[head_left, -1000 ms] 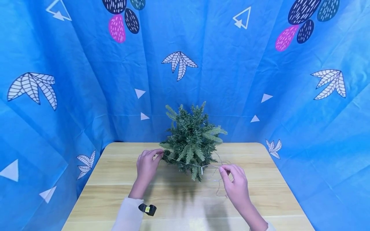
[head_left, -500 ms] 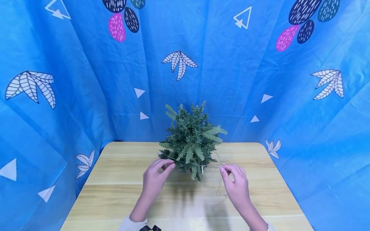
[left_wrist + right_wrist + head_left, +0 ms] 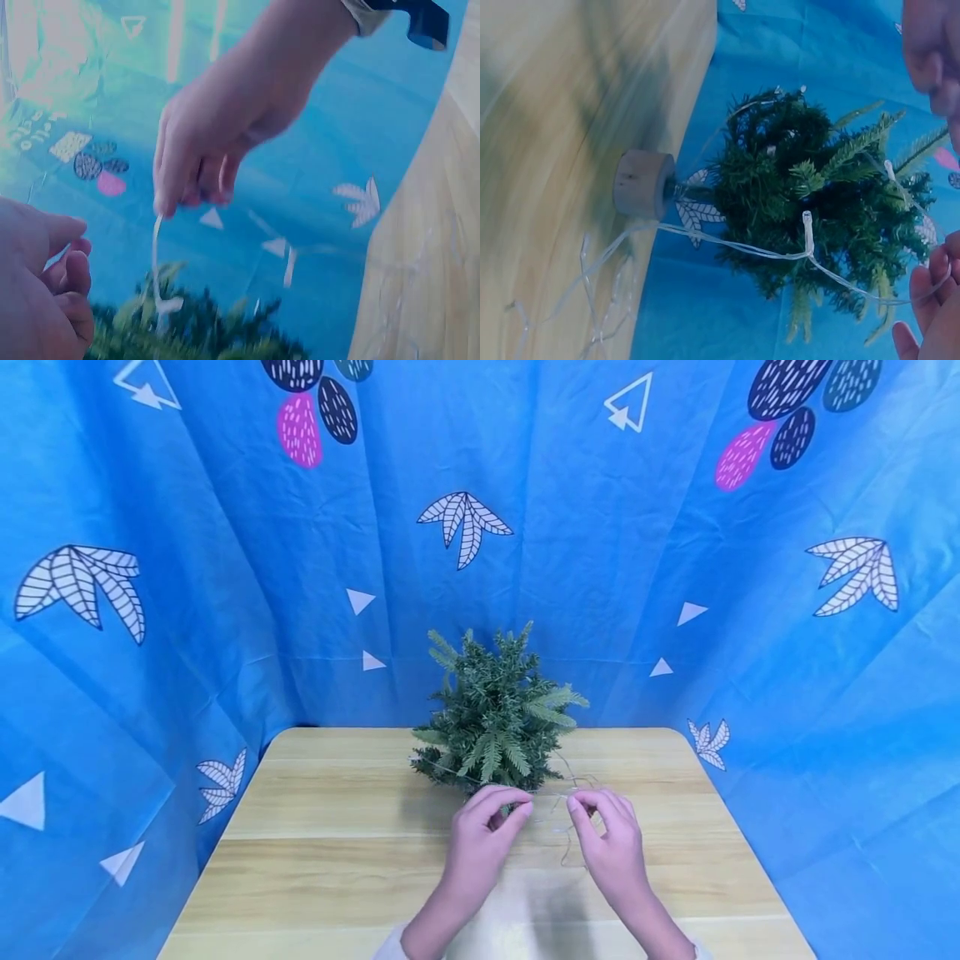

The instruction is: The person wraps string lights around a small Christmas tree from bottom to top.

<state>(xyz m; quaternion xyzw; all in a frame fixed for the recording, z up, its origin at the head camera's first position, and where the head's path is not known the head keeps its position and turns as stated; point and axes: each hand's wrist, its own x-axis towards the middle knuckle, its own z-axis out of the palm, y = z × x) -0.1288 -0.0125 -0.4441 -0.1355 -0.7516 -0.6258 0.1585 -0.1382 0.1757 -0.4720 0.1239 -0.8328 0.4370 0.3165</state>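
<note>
A small artificial Christmas tree (image 3: 495,710) stands toward the back of the table, its round wooden base (image 3: 639,184) showing in the right wrist view. Clear-wire string lights (image 3: 739,245) cross the front of its lower branches; one small bulb (image 3: 808,232) sticks up from the wire. My right hand (image 3: 613,847) pinches the wire between thumb and index finger, right of the tree. Close beside it, my left hand (image 3: 480,847) has thumb and index tips near the wire, slightly apart. The left wrist view shows no wire between those fingers. Behind the left hand, the tree's lowest front branches are hidden.
Loose loops of the light string (image 3: 592,307) trail over the wooden table (image 3: 322,860) right of the tree. A blue patterned cloth (image 3: 585,543) hangs close behind the table and along both sides. A black wrist camera (image 3: 427,22) sits on the right wrist.
My left hand has left the wire at the tree's left side and moved right, up to the right hand. The right hand keeps its pinch almost in place.
</note>
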